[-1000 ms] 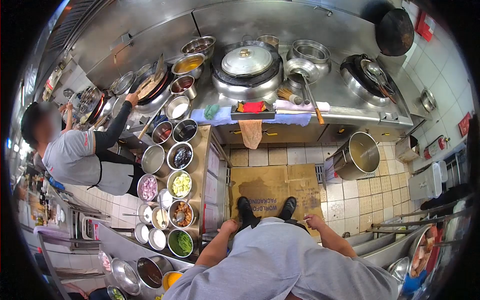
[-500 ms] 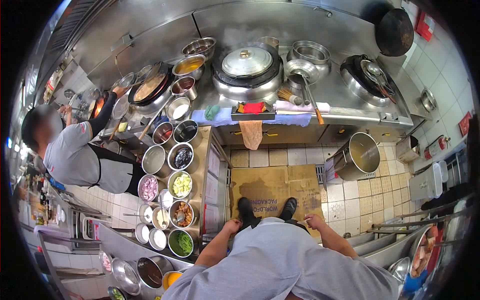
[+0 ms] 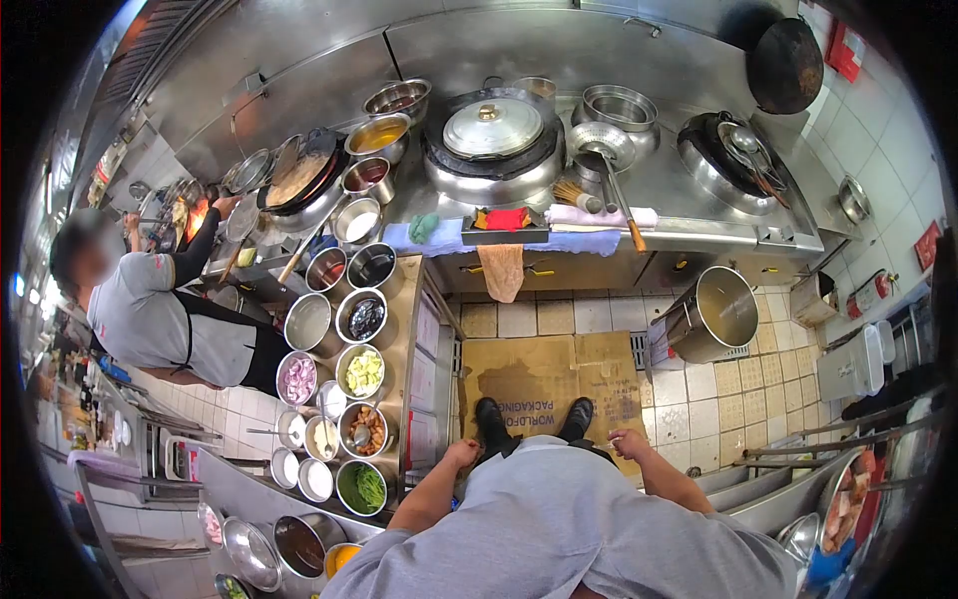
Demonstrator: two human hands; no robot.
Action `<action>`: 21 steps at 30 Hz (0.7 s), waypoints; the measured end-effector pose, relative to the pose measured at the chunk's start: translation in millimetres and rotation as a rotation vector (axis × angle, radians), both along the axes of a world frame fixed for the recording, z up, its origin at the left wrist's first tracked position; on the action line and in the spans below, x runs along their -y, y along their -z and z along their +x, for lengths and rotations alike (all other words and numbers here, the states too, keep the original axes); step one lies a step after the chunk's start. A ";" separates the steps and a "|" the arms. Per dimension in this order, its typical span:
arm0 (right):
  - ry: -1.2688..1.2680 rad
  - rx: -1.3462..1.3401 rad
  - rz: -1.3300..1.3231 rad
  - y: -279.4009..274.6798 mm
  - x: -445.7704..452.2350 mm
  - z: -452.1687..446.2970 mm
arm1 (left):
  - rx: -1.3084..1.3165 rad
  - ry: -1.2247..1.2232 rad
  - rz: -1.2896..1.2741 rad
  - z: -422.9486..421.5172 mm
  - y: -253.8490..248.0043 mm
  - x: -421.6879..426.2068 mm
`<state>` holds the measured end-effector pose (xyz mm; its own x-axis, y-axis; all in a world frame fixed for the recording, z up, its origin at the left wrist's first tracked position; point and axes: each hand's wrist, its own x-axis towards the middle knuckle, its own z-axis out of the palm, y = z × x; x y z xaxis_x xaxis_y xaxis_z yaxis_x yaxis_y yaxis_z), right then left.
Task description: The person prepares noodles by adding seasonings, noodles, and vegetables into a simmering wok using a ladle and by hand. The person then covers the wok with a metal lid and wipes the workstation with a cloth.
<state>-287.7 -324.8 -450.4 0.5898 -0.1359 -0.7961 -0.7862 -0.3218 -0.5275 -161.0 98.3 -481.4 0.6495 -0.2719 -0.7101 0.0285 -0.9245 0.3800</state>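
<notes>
My left hand [image 3: 462, 453] hangs beside my hip, loosely closed, with nothing visible in it. Close by is the metal counter's corner with a pot of chopped greens [image 3: 361, 487] and a pot of browned chunks [image 3: 363, 429]. On my other side my right hand [image 3: 629, 444] hangs low, fingers slightly curled and apart, holding nothing. Below both hands a flattened cardboard sheet [image 3: 544, 374] lies on the floor, and my black shoes [image 3: 576, 419] stand on it. Neither hand touches any cookware.
Ahead runs a steel range with a lidded wok [image 3: 492, 128], a strainer with a ladle [image 3: 604, 145] and another wok [image 3: 733, 160]. A tall stockpot [image 3: 723, 307] stands on the floor at right. At left, a co-worker [image 3: 140, 304] reaches toward a flame [image 3: 197, 218].
The co-worker's reaching hand has shifted down and left, away from the near pan, and the co-worker's head has moved slightly right. My hands hold their places.
</notes>
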 end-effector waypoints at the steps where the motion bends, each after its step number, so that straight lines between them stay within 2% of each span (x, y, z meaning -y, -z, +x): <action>1: 0.013 -0.012 0.007 -3.8 -0.4 0.9 | 0.001 0.000 0.000 -1.1 -6.6 2.4; 3: 0.026 -0.024 0.014 -6.9 -1.1 1.7 | -0.007 -0.070 0.002 -2.9 -13.8 5.0; 6: 0.010 -0.009 0.008 -5.0 0.1 2.5 | 0.045 -0.021 -0.001 -2.2 -15.4 5.0; 21: 0.064 -0.026 0.048 -1.6 -1.5 1.0 | -0.011 -0.068 0.010 -3.9 -16.3 5.5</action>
